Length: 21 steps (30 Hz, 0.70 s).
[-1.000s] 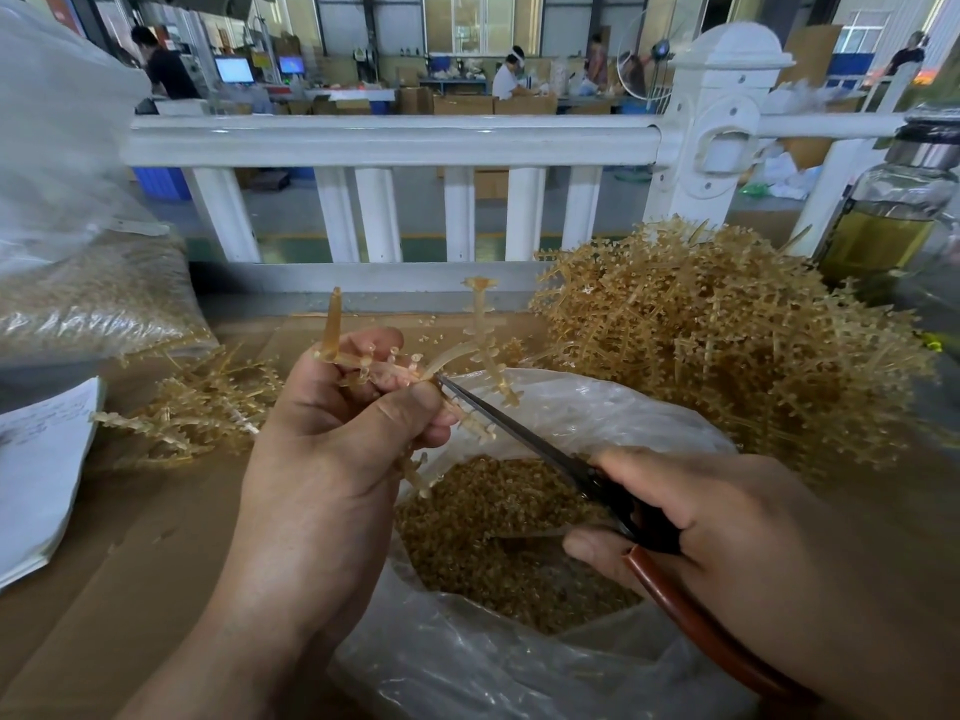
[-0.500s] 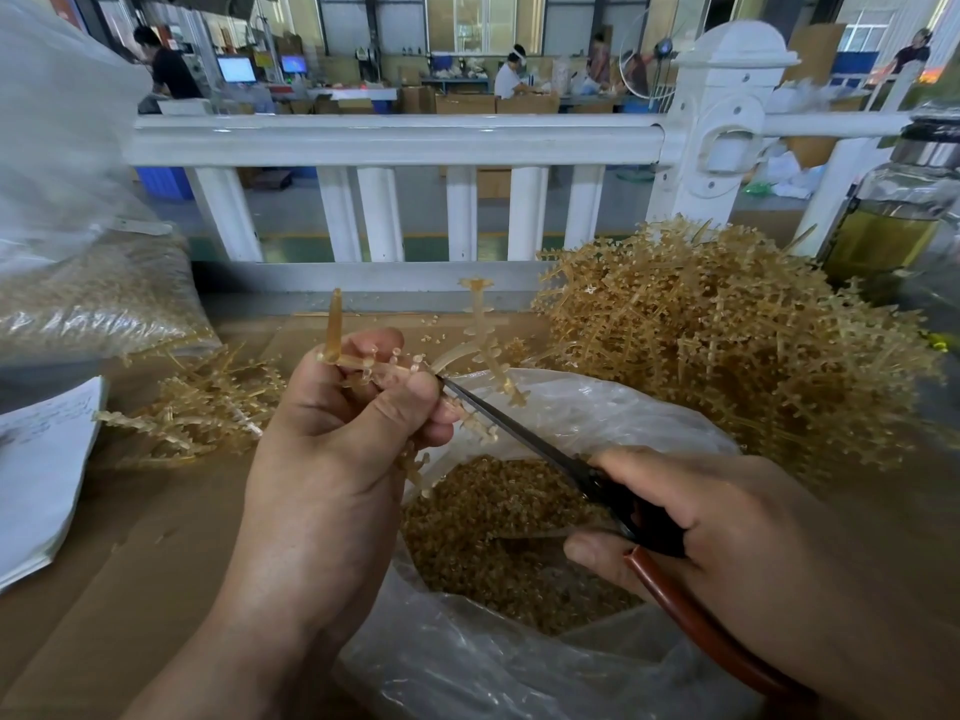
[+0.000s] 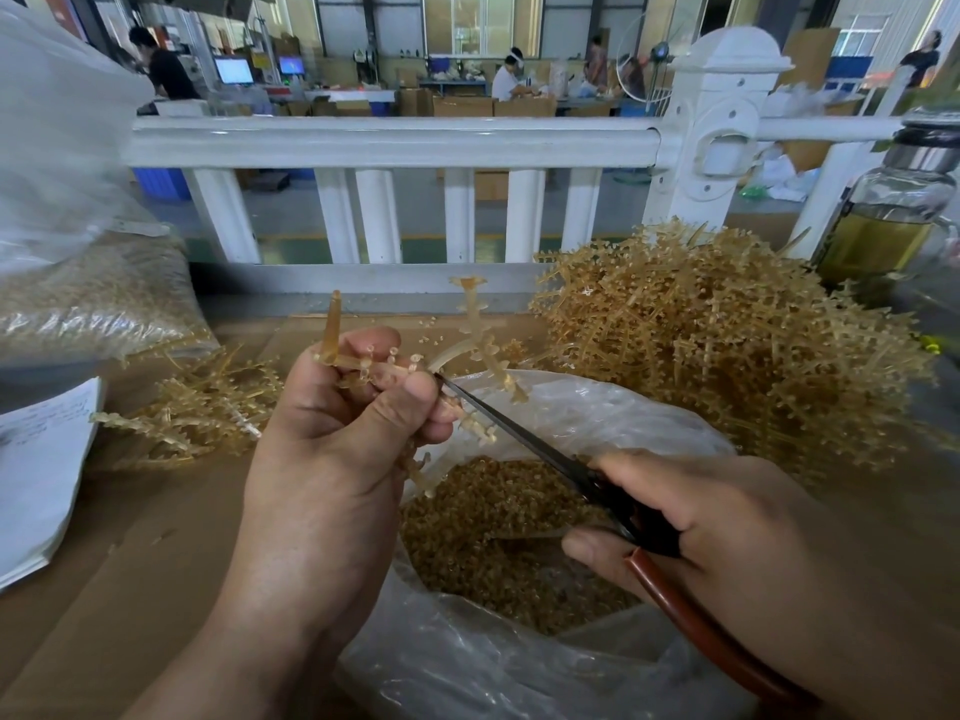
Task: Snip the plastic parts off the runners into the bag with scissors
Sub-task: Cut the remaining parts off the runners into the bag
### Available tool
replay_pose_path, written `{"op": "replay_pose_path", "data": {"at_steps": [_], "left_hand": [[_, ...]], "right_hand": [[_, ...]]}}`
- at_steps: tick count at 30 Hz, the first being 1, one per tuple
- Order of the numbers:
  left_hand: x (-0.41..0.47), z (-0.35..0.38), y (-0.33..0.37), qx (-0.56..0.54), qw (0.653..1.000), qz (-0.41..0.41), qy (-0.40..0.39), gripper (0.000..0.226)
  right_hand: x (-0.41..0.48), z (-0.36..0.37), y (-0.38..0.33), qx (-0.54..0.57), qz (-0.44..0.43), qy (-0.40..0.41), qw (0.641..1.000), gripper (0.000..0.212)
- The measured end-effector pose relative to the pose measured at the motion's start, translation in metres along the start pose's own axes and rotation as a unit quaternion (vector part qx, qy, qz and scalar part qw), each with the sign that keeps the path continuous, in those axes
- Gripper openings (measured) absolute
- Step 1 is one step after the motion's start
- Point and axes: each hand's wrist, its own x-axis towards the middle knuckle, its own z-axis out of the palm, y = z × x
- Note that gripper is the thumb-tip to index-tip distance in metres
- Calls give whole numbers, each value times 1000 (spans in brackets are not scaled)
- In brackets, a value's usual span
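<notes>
My left hand (image 3: 337, 449) grips an amber plastic runner (image 3: 475, 335) with small parts on its branches, held over the open clear bag (image 3: 597, 413). Loose snipped parts (image 3: 498, 537) fill the bottom of the bag. My right hand (image 3: 727, 543) holds scissors (image 3: 524, 441) with dark blades and brown handles. The blade tips sit against the runner right beside my left thumb. The blades look nearly closed.
A big heap of uncut runners (image 3: 727, 345) lies at the right. A smaller pile of runners (image 3: 202, 407) lies at the left, beside papers (image 3: 36, 475) and a filled bag (image 3: 93, 298). A glass bottle (image 3: 888, 220) stands far right. A white railing (image 3: 395, 142) borders the cardboard-covered table (image 3: 130, 563).
The scissor tips stay at the runner by my left thumb. Both hands have barely shifted.
</notes>
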Motion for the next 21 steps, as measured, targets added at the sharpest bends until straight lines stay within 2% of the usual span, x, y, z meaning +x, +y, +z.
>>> {"op": "replay_pose_path", "data": {"at_steps": [9,13,16,21], "left_hand": [[-2,-1,4,-29,999,-32,-11,23],[-1,-1,4,-17,999,-43,6,17],[2,-3,6,-13,999,-39,11,16],[4,-5,7,23,998,-43,-38,16]], "right_hand": [[0,-2,4,68,29,-36,997,68],[-1,-4,1,74,3,-23,997,58],[-1,-6,-3,80,16,-31,996,54],[1,-4,-4,46,44,-30,998,54]]}}
